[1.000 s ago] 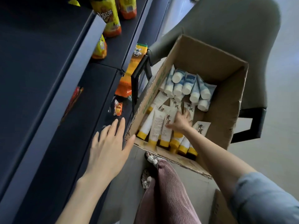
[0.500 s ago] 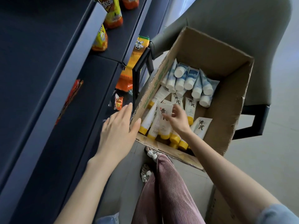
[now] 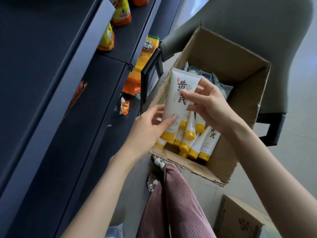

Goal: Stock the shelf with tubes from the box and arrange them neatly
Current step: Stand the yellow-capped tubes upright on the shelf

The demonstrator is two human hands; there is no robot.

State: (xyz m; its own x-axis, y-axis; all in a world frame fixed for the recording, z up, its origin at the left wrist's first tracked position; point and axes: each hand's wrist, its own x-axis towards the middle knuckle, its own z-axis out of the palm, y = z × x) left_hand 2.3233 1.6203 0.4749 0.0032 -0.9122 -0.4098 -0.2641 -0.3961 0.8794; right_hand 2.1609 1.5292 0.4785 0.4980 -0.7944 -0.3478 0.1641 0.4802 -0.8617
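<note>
Both hands pinch one white plastic tube with a yellow cap [image 3: 180,98], held above the open brown cardboard box [image 3: 240,66]: my right hand [image 3: 211,103] at mid-body, my left hand [image 3: 145,129] near the cap. Black label reads 黄芪. Box holds more yellow-capped white tubes [image 3: 200,145], same characters, plus blue-white tubes [image 3: 221,85] at the far end.
</note>
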